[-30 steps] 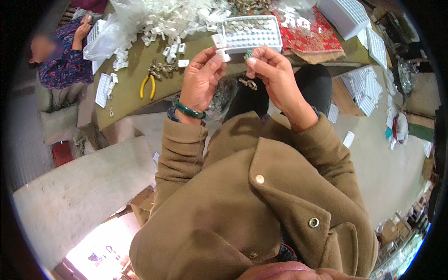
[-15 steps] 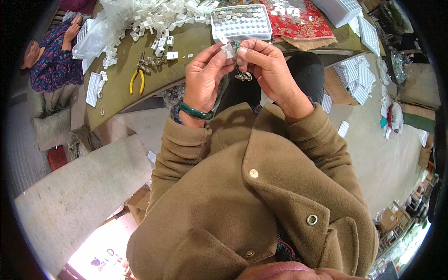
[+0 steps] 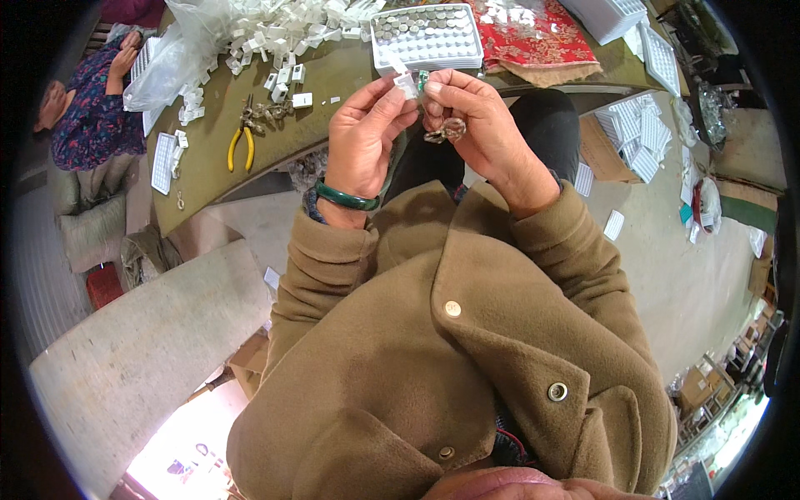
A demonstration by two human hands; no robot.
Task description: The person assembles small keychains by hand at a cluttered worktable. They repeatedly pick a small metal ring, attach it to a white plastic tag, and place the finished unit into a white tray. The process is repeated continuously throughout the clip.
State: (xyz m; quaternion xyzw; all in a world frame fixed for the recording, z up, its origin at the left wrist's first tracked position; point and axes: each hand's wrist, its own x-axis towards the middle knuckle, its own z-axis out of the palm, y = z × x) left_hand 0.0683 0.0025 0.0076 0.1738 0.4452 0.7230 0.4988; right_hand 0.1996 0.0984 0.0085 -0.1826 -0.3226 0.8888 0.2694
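1. A small assembly workshop, by its contents.
2. Loose white plastic parts (image 3: 287, 32) lie heaped toward the worktable's (image 3: 204, 179) far edge, left of a white tray (image 3: 442, 62) partly filled with round metal discs.
3. Yellow-handled pliers (image 3: 241, 148) lie toward its near left edge.
4. More trays stand stacked (image 3: 605, 23) toward the right end; others fill a carton (image 3: 602, 153) below.
5. Another person (image 3: 96, 125) (in a flowered top) sits past the left edge.

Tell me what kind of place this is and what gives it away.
Probably a small assembly workshop: a heap of small white pieces lies on the table, near yellow-handled pliers and a white tray partly filled with round metallic pieces.
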